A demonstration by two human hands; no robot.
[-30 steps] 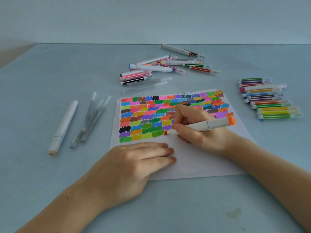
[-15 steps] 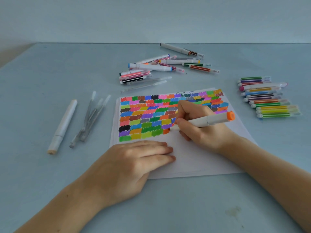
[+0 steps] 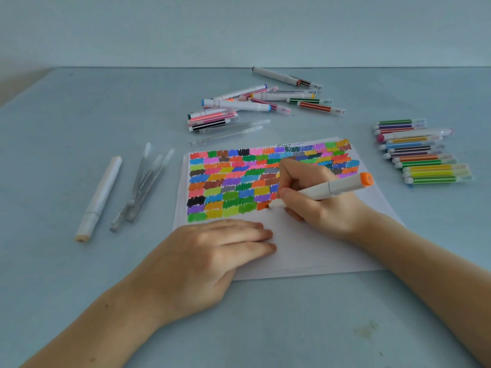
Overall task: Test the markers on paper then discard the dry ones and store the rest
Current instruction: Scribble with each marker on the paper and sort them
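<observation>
Marker (image 3: 324, 192) tip now back at orange patch | right hand (image 3: 316, 197) fingers curled round barrel, cap end trailing right | left hand (image 3: 212, 258) flat on paper (image 3: 318, 251)

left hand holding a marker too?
No: the left hand lies flat with straight fingers on the paper, while only the right hand grips the orange-capped marker.
</observation>
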